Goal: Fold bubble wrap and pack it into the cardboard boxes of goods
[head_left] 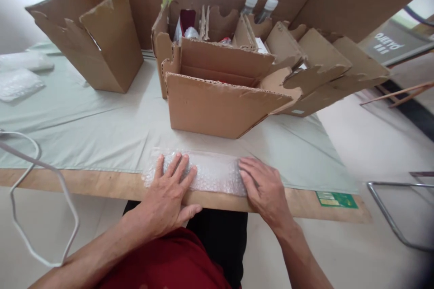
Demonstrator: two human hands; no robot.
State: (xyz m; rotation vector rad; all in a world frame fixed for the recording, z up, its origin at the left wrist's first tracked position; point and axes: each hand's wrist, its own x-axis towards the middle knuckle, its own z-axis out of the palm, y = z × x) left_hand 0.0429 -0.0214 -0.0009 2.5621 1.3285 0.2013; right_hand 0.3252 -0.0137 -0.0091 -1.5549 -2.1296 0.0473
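A strip of clear bubble wrap (213, 172) lies flat along the front edge of the table. My left hand (171, 192) rests on its left part, fingers spread and palm down, with the thumb out over the table edge. At the strip's right end, my right hand (266, 187) has its fingers together and bent around the edge of the wrap. Whether anything lies inside the wrap I cannot tell.
Behind the wrap stand open cardboard boxes (217, 106), some holding bottles and small packages. Another cardboard box (101, 49) is at the back left, near bubble wrap pieces (20, 83). A white cable (68, 198) loops over the left front edge; a metal frame (386, 212) is at right.
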